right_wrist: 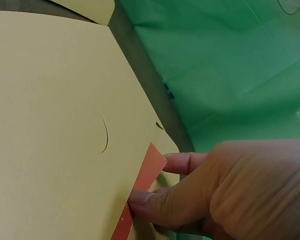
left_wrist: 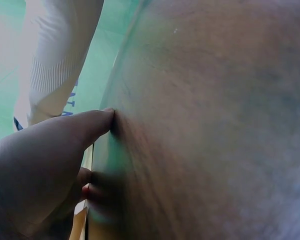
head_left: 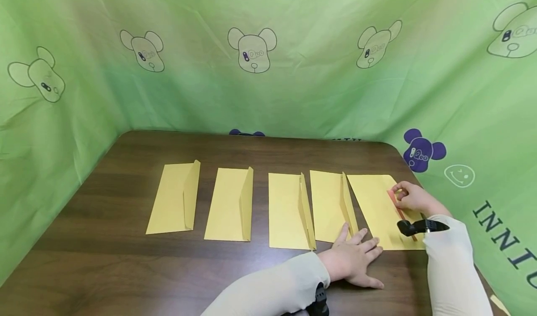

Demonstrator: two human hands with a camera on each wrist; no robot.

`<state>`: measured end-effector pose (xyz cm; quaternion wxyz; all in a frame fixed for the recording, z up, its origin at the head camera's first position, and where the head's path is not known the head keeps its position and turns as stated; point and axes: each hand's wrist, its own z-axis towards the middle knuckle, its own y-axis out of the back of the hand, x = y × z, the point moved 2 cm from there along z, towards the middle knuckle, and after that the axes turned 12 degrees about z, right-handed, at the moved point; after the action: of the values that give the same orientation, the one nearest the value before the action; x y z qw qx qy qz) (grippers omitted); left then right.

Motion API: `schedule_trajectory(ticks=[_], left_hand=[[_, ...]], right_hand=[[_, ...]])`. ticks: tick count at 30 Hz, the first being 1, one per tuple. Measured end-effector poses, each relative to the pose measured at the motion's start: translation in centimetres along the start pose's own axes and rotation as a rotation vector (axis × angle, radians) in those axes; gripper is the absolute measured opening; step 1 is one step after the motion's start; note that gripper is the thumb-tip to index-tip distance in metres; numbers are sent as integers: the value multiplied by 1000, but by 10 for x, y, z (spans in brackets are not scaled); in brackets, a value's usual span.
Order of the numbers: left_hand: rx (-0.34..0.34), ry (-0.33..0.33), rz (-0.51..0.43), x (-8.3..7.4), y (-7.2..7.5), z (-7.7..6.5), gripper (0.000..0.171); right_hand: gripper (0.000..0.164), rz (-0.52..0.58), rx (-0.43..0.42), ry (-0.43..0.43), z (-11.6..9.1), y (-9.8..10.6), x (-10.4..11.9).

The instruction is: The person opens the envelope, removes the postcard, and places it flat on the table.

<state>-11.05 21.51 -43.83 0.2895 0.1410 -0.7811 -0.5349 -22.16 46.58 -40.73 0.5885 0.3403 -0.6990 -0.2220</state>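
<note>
A yellow envelope (head_left: 371, 209) lies at the right end of a row on the table, its flap to the right. Along the flap runs a narrow red strip (head_left: 392, 197). My right hand (head_left: 419, 200) pinches the strip's far end between thumb and fingers. In the right wrist view, the thumb rests on the red strip (right_wrist: 151, 167) and a finger reaches behind its end. With fingers spread, my left hand (head_left: 354, 261) rests palm down on the table near the envelope's lower left; its fingertips reach the neighbouring yellow envelope (head_left: 329, 204).
Several more yellow envelopes, such as the leftmost envelope (head_left: 172, 197), lie side by side with partly raised flaps on the brown table (head_left: 126, 269). A green printed cloth (head_left: 293, 101) hangs behind and beside the table.
</note>
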Motion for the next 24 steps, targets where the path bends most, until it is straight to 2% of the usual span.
schedule_trajectory(ticks=[3,10,24], left_hand=[[0,-3,-4,0,0,0,76],[0,-5,-10,2,0,0,76],[11,-5,-3,1,0,-1,76]], right_hand=[[36,21,-4,-10,0,0,-1],[37,126,-17,39,-1,-1,-2],[46,230,10,3,-7,-2,-9]])
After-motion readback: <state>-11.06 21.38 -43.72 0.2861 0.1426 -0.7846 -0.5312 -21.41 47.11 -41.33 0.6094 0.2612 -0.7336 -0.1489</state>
